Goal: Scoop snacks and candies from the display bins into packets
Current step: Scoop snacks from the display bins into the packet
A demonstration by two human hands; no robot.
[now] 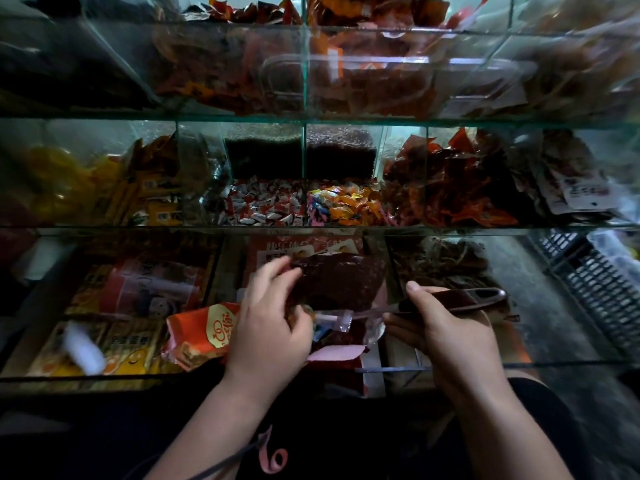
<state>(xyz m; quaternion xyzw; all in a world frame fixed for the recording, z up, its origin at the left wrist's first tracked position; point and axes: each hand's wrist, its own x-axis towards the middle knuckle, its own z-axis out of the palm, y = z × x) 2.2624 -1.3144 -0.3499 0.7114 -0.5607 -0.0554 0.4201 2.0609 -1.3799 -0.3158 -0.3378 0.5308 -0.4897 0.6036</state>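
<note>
Both hands are low in front of the glass display case, over its bottom tier. The left hand has its fingers curled shut around the mouth of a small clear plastic packet, pinching it just beside the middle bin of the bottom tier. The same hand also traps a crinkled orange-and-red snack wrapper with a cream round label, which sticks out toward the left end of the case. The right hand is closed on the dark brown handle of a clear plastic scoop; the thumb lies along the handle's top, and the handle points off to the right. The scoop's transparent bowl sits right at the packet's opening, nearly touching it. Behind the hands, the middle bin holds a dark reddish-brown bag of snacks. Up on the middle tier, near its front edge, red-and-white wrapped candies fill one compartment. Multicoloured wrapped candies fill the compartment just to their right. A dark plastic crate stands on the floor at the right end of the case.
</note>
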